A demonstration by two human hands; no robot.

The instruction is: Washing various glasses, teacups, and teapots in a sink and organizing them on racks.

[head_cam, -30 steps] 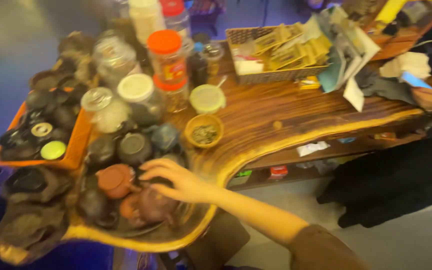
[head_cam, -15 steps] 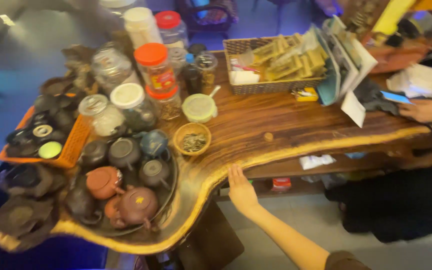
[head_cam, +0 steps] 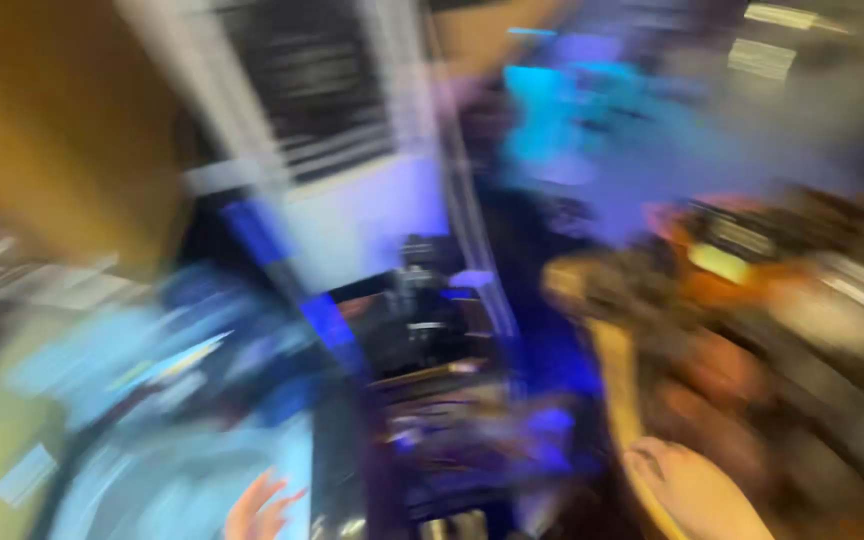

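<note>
The whole view is smeared by fast motion. My right hand point(head_cam: 692, 490) lies at the bottom right against the yellow live edge of the wooden table point(head_cam: 614, 370), fingers flat, with nothing seen in it. Just beyond it are brown blurs of small clay teapots point(head_cam: 717, 375). My left hand point(head_cam: 262, 508) shows only at the bottom edge, left of centre, with its fingers spread and holding nothing, over a pale blue blurred surface.
An orange tray point(head_cam: 672, 215) with dark lidded pots sits at the table's far end on the right. A dark stand or chair point(head_cam: 417, 320) is in the middle. A window with blinds point(head_cam: 312, 90) and a tan wall fill the upper left.
The view has swung sharply left, so the table now sits at the right. My right hand stays at the table edge. My left hand has come into view.
</note>
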